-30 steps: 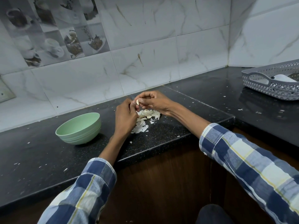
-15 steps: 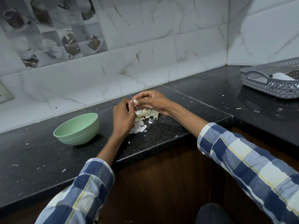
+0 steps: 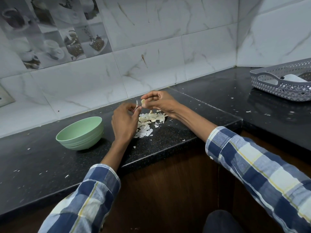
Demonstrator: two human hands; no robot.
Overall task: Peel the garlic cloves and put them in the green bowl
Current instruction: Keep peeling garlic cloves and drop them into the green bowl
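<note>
Garlic peeling is mid-step: nearest you, your left hand (image 3: 125, 121) pinches a thin strip of skin (image 3: 136, 105) in its grip, lifted just clear of the clove. A little farther, your right hand (image 3: 161, 102) pinches the garlic clove (image 3: 143, 102) between thumb and fingertips, above the pile of peelings (image 3: 148, 122) on the dark surface (image 3: 176, 133). Next, I judge, drop the skin, check the clove is bare, then carry it left to the green bowl (image 3: 80, 132).
</note>
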